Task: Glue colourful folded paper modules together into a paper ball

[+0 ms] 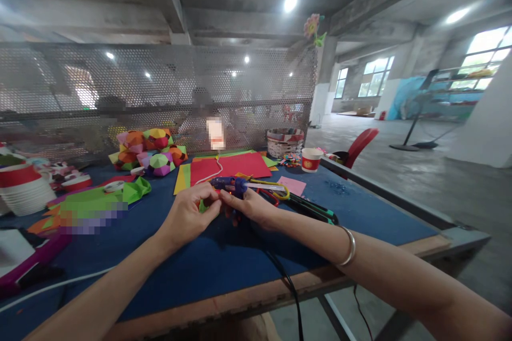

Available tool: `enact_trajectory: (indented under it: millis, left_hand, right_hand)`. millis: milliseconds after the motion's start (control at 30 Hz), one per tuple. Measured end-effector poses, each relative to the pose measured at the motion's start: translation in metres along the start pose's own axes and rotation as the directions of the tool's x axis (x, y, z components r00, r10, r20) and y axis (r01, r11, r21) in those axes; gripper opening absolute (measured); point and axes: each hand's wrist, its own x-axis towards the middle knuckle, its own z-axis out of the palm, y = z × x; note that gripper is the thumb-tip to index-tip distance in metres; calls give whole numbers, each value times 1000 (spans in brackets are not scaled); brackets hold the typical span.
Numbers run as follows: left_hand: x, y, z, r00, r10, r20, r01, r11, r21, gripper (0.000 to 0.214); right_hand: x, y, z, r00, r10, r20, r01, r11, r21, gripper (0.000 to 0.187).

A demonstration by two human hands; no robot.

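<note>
Over the middle of the blue table, my right hand (254,206) is wrapped round a blue hot glue gun (230,185). A pale glue stick (266,186) sticks out of its back end, and a small orange light glows on its body. My left hand (196,210) is closed in a pinch close to the gun's front. Between its fingers a bit of green paper (203,204) shows, mostly hidden. The fingertips of both hands meet or nearly meet. Just beyond them lie yellow-handled scissors (282,189) and a black-and-green tool (314,208), partly behind my right forearm.
Red paper sheets (236,167) lie ahead, beside colourful folded paper balls (152,152). A paper cup (311,160) and a woven basket (285,144) stand back right. Stacked cups (24,189) and green paper (100,202) are left. A black cable (290,279) hangs over the front edge.
</note>
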Motion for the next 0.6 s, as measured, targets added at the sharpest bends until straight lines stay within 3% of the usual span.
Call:
enact_trajectory:
  millis: [367,600]
  left_hand:
    - [1,-3,-2,999,-49,-12,49,999,4,22]
    - [3,-4,-10,993,-120,-14,120,993,-19,25]
  right_hand:
    - [-1,1,-1,999,37,-3,-37,999,-22,55]
    - [0,-1,-2,996,51,-79,-51,999,7,57]
